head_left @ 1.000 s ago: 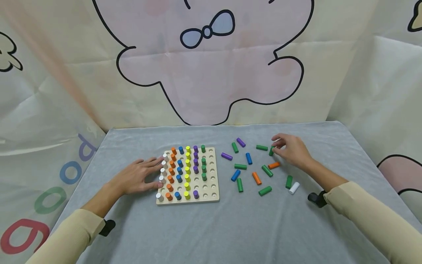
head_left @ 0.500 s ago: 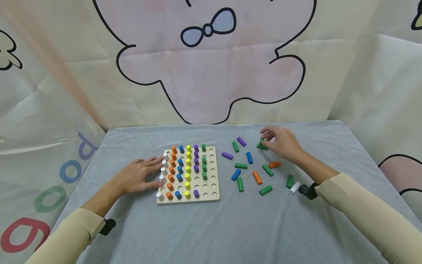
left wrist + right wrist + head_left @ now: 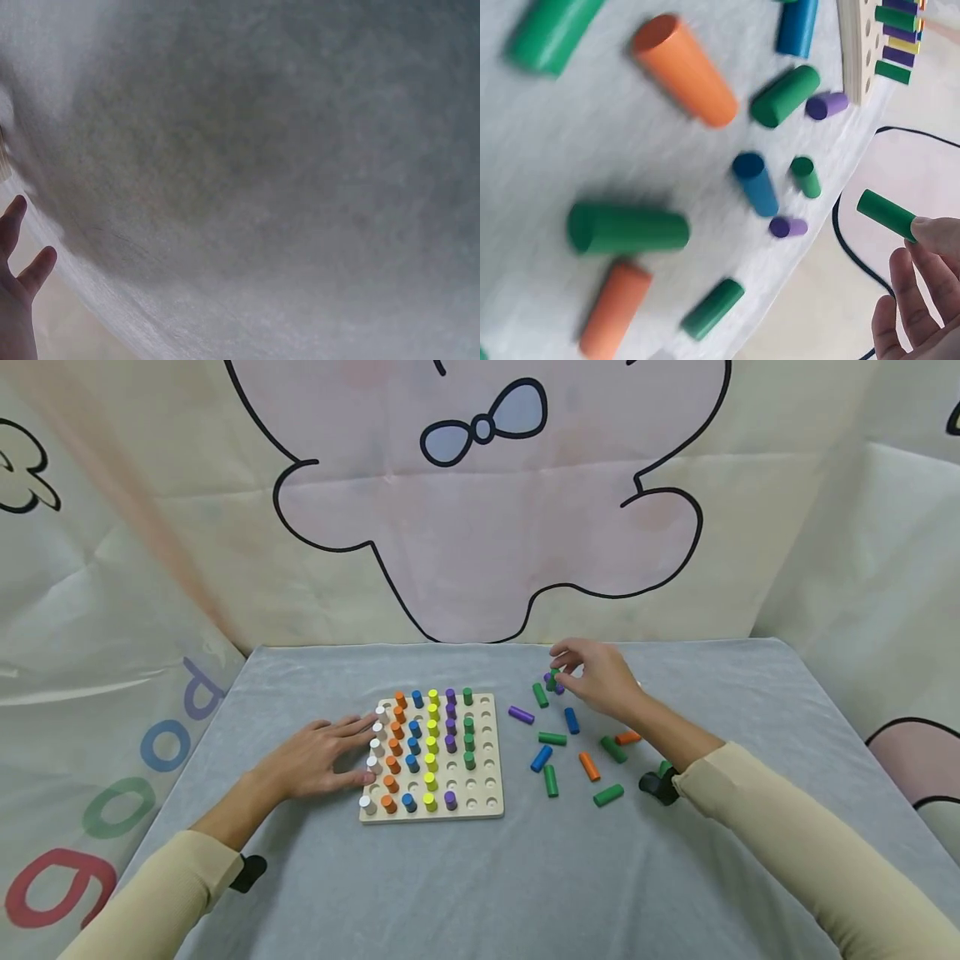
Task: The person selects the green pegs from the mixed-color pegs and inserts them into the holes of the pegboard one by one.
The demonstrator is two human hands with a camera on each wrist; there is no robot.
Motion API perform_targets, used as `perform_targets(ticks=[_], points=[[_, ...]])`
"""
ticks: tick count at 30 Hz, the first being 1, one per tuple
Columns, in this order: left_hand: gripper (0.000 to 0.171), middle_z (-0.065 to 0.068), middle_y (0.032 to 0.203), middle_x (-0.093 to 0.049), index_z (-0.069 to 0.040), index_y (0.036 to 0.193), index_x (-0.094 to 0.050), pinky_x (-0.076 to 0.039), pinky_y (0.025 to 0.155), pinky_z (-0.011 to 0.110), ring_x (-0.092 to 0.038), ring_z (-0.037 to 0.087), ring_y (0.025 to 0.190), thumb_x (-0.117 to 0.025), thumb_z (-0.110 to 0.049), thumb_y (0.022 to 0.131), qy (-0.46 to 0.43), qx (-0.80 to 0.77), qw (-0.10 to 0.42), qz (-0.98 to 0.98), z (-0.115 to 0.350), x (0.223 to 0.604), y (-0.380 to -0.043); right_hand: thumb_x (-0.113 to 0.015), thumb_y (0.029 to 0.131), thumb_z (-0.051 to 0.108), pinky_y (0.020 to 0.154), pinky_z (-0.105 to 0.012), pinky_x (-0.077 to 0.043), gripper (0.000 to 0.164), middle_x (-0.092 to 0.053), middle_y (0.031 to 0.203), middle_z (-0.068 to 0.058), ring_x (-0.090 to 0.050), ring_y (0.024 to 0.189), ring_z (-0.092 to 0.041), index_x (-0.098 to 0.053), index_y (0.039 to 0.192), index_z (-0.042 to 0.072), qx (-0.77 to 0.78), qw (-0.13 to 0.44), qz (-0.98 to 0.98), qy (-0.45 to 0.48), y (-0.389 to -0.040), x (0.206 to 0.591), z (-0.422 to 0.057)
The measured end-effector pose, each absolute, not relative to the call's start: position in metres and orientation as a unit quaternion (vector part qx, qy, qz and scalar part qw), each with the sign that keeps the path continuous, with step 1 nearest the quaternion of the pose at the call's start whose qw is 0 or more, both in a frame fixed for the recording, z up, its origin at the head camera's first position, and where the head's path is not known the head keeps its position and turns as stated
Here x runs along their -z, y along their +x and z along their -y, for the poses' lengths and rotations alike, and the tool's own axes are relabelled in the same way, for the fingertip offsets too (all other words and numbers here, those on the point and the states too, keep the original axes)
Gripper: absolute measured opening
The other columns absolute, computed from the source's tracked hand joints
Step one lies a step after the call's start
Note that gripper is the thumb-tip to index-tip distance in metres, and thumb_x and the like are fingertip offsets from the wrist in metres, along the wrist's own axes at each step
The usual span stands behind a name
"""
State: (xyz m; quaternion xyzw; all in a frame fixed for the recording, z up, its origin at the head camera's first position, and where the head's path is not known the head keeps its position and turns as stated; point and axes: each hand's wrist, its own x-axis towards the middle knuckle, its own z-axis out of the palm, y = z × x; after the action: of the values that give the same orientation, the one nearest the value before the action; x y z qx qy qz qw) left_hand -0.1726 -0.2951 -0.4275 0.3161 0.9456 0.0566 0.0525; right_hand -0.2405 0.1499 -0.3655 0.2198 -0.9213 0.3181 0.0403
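A pale wooden pegboard [image 3: 480, 793] lies left of the table's middle, with rows of white, orange, blue, yellow, purple and green pegs standing in its holes. My left hand [image 3: 318, 758] rests along the board's left edge, fingers spread and fairly straight; the left wrist view catches only part of that hand [image 3: 19, 292]. Above the far loose pegs, my right hand [image 3: 600, 681] pinches a green peg [image 3: 885, 214] between thumb and fingers. In the head view that peg overlaps a purple peg [image 3: 560, 689] lying behind it.
Loose pegs lie scattered right of the board, among them a purple peg [image 3: 521, 715], a blue peg [image 3: 541, 758], an orange peg [image 3: 589, 767] and a green peg [image 3: 608, 795]. A grey cloth [image 3: 480, 893] covers the table. A printed curtain [image 3: 480, 527] hangs behind.
My right hand has moved left with the green peg, from the right side of the loose pegs toward the board. The left hand has stayed at the board's edge.
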Motion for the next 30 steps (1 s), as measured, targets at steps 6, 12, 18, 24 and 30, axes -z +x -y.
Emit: perform_targets(ticks=[6,12,18,24,30], points=[[0.08,0.007,0.159,-0.036,-0.012,0.149,-0.048,-0.039,0.102,0.061,-0.039,0.037,0.142,-0.056,-0.066,0.09,0.317,-0.053,0.051,-0.945,0.294,0.427,-0.175,-0.071,0.09,0.002,0.08,-0.043,-0.05,0.03,-0.075,0.102,-0.011,-0.067,0.093,-0.026,-0.066,0.119,0.002,-0.335,0.047,0.913,0.228,-0.242,0.369,-0.13],[0.08,0.007,0.159,-0.036,-0.012,0.149,-0.048,-0.039,0.102,0.062,-0.039,0.036,0.141,-0.057,-0.065,0.09,0.319,-0.053,0.052,-0.945,0.294,0.427,-0.174,-0.071,0.089,0.002,0.075,-0.041,-0.051,0.03,-0.075,0.103,-0.01,-0.067,0.094,-0.025,-0.066,0.119,0.001,-0.357,0.045,0.905,0.226,-0.245,0.379,-0.113],[0.08,0.006,0.159,-0.036,-0.013,0.149,-0.048,-0.04,0.101,0.061,-0.04,0.035,0.141,-0.057,-0.065,0.089,0.317,-0.051,0.049,-0.946,0.295,0.427,-0.174,-0.069,0.091,0.002,0.073,-0.036,-0.049,0.028,-0.075,0.104,-0.008,-0.066,0.095,-0.023,-0.067,0.119,0.003,-0.367,0.048,0.9,0.229,-0.247,0.39,-0.098],[0.08,0.007,0.159,-0.036,-0.013,0.149,-0.048,-0.041,0.1,0.061,-0.04,0.035,0.141,-0.056,-0.066,0.09,0.317,-0.047,0.049,-0.946,0.295,0.428,-0.174,-0.067,0.091,0.0,0.07,-0.034,-0.047,0.028,-0.075,0.103,-0.008,-0.066,0.093,-0.023,-0.067,0.119,0.002,-0.374,0.052,0.897,0.229,-0.246,0.395,-0.087],[0.08,0.007,0.159,-0.036,-0.013,0.149,-0.047,-0.04,0.101,0.061,-0.04,0.034,0.141,-0.057,-0.065,0.09,0.318,-0.05,0.05,-0.945,0.295,0.428,-0.174,-0.067,0.09,-0.001,0.071,-0.036,-0.049,0.027,-0.075,0.103,-0.008,-0.067,0.092,-0.023,-0.067,0.118,0.003,-0.38,0.052,0.893,0.234,-0.246,0.397,-0.08]])
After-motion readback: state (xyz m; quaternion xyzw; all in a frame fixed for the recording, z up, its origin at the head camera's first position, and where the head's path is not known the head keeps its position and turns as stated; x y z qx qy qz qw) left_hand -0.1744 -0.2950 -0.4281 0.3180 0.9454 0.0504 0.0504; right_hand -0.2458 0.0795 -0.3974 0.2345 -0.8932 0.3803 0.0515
